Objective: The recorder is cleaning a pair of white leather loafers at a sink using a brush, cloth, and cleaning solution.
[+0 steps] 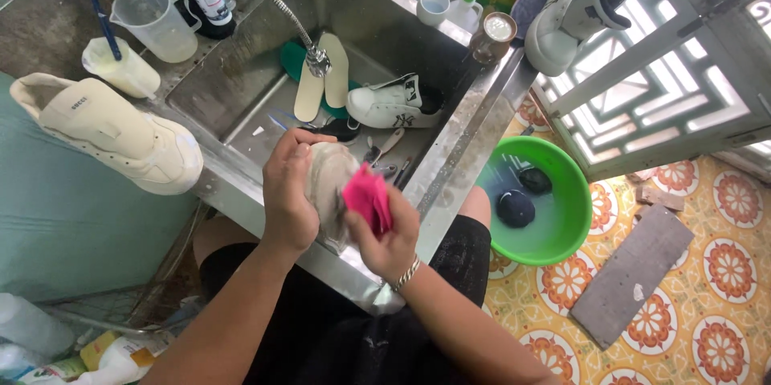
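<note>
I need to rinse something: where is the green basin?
In the head view, the green basin sits on the patterned floor at the right, beside the steel sink.

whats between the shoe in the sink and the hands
In the head view, small tools lie on the sink floor between the white shoe and the hands, left hand, right hand.
</note>
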